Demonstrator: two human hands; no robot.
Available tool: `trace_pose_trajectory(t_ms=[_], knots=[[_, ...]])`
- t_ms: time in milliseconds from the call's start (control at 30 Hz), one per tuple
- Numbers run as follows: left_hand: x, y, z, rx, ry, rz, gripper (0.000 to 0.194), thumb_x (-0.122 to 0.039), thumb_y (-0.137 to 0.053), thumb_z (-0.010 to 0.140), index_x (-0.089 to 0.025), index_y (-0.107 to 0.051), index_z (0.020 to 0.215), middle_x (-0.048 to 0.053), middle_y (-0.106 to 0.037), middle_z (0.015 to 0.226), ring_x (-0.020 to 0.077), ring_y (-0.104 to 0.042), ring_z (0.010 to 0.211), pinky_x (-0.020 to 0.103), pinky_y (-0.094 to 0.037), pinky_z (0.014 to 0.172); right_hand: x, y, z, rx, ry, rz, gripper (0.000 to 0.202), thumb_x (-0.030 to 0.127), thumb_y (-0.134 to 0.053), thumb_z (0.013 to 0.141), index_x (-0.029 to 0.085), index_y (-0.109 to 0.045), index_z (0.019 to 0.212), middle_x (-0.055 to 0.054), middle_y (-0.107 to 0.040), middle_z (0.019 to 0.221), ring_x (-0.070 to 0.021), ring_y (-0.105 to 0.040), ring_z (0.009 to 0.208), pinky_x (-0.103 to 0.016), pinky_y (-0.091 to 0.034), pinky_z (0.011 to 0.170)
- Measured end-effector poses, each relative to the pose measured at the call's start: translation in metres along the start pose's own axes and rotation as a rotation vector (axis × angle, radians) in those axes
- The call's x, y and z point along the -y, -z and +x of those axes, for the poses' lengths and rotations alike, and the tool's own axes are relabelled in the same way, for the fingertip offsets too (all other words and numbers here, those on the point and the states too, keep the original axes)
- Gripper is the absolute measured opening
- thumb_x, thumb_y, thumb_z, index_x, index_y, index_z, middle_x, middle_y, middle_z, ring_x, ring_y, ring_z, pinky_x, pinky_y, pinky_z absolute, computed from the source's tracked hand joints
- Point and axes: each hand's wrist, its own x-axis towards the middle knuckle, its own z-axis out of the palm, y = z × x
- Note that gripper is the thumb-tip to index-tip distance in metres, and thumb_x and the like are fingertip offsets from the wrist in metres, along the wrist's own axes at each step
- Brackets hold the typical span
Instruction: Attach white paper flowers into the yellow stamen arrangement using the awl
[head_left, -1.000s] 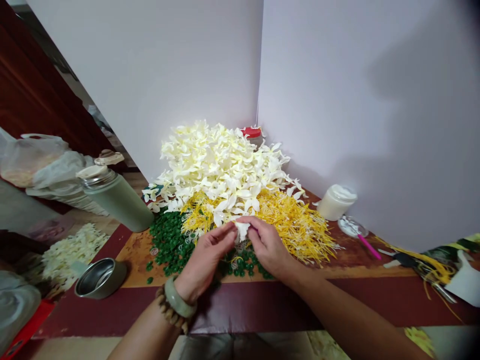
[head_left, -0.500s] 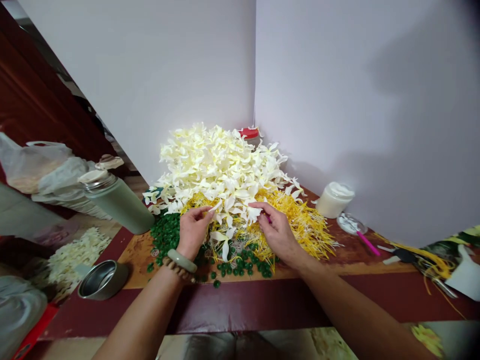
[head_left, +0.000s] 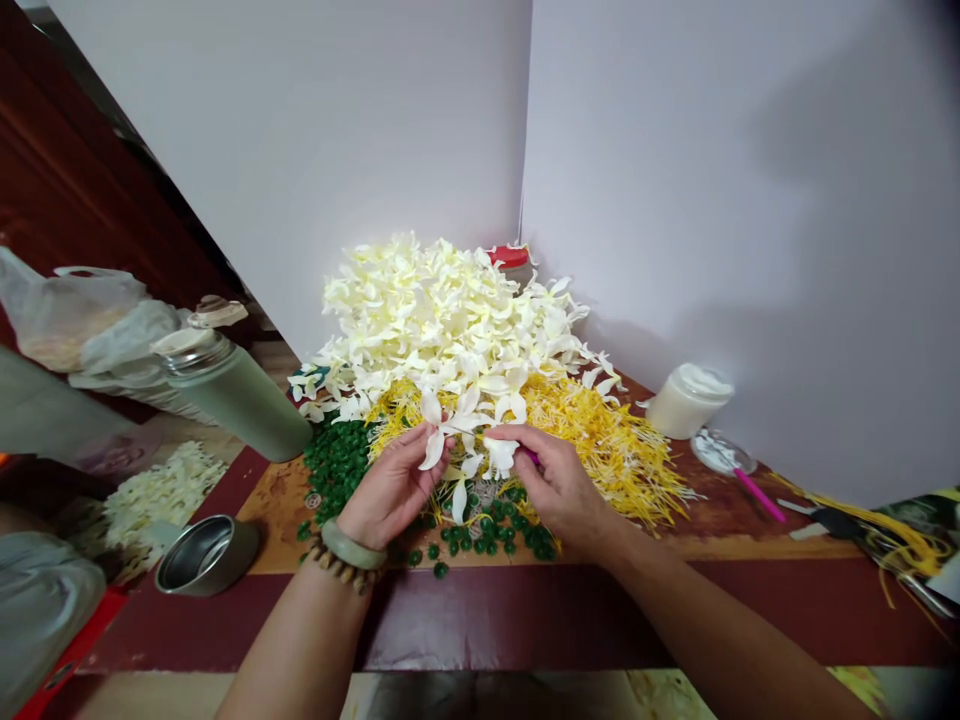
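Note:
My left hand (head_left: 401, 487), with a pale bangle and a beaded bracelet at the wrist, pinches a white flower (head_left: 433, 430) with spread petals. Close on its right, my right hand (head_left: 559, 480) is closed around a magenta tool (head_left: 531, 456), mostly hidden by the fingers. A white ruffled petal piece (head_left: 501, 455) hangs at my right fingertips. Behind both hands rises a heap of white flowers (head_left: 442, 320). Yellow stamens (head_left: 615, 450) lie to the right, and green cup-shaped pieces (head_left: 341, 470) to the left and beneath the hands.
A green flask (head_left: 240, 400) and a metal cup (head_left: 206, 555) stand at the left. On the right are a white jar (head_left: 688, 400), a small dish (head_left: 714, 450) with a magenta stick (head_left: 759, 495), and scissors. White panels (head_left: 337, 130) rise behind.
My left hand has turned palm up, with a spread white flower now at its fingertips. My right hand stays close by with the petal piece. The view has shifted slightly.

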Motion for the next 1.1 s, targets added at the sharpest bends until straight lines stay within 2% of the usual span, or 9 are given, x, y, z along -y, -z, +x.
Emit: trace_pose_trajectory(t_ms=[333, 500, 633, 733, 833, 1100], knots=[[0.002, 0.004, 0.001, 0.043, -0.026, 0.091, 0.018, -0.014, -0.067, 0.067, -0.013, -0.067, 0.086, 0.003, -0.066, 0.072, 0.0082, -0.060, 0.067, 0.014, -0.049, 0.063, -0.007, -0.007, -0.001, 0.049, 0.102, -0.111, 0.035, 0.006, -0.035, 0.081, 0.016, -0.056, 0.106, -0.006, -0.061, 0.092, -0.0143, -0.056, 0.084, -0.029, -0.045, 0.077], [0.005, 0.000, -0.001, -0.052, -0.204, 0.297, 0.024, -0.016, -0.071, 0.062, -0.015, -0.069, 0.086, 0.001, -0.068, 0.074, 0.0078, -0.058, 0.066, 0.017, -0.046, 0.064, -0.008, -0.009, -0.003, 0.053, 0.145, -0.250, 0.036, 0.007, -0.033, 0.082, 0.016, -0.054, 0.109, -0.007, -0.058, 0.085, -0.0157, -0.055, 0.078, -0.030, -0.047, 0.072], [0.008, -0.006, -0.004, -0.129, -0.315, 0.495, 0.030, -0.019, -0.073, 0.058, -0.016, -0.070, 0.088, 0.004, -0.071, 0.080, 0.0141, -0.060, 0.073, 0.025, -0.046, 0.072, -0.006, -0.013, -0.006, 0.061, 0.150, -0.383, 0.037, 0.008, -0.033, 0.082, 0.016, -0.053, 0.112, -0.008, -0.057, 0.084, -0.0177, -0.055, 0.077, -0.031, -0.048, 0.070], [0.013, -0.011, -0.007, -0.078, -0.260, 0.525, 0.030, -0.022, -0.072, 0.060, -0.016, -0.070, 0.089, 0.006, -0.071, 0.087, 0.0173, -0.061, 0.077, 0.029, -0.046, 0.074, -0.005, -0.018, -0.006, 0.067, 0.146, -0.438, 0.036, 0.010, -0.033, 0.084, 0.015, -0.052, 0.114, -0.009, -0.057, 0.087, -0.0188, -0.056, 0.078, -0.032, -0.049, 0.071], [0.018, -0.014, -0.009, -0.029, -0.206, 0.507, 0.030, -0.023, -0.070, 0.062, -0.017, -0.069, 0.092, 0.005, -0.071, 0.083, 0.0155, -0.061, 0.075, 0.026, -0.045, 0.072, -0.004, -0.021, -0.007, 0.053, 0.161, -0.435, 0.036, 0.010, -0.031, 0.084, 0.013, -0.049, 0.115, -0.011, -0.057, 0.088, -0.0197, -0.056, 0.080, -0.033, -0.050, 0.072], [0.018, -0.010, -0.010, 0.030, -0.162, 0.471, 0.031, -0.024, -0.066, 0.068, -0.017, -0.067, 0.099, 0.006, -0.070, 0.092, 0.0140, -0.061, 0.079, 0.023, -0.044, 0.074, -0.005, -0.022, -0.006, 0.010, 0.172, -0.382, 0.031, 0.010, -0.031, 0.085, 0.013, -0.048, 0.111, -0.011, -0.060, 0.095, -0.0195, -0.058, 0.087, -0.034, -0.051, 0.077]])
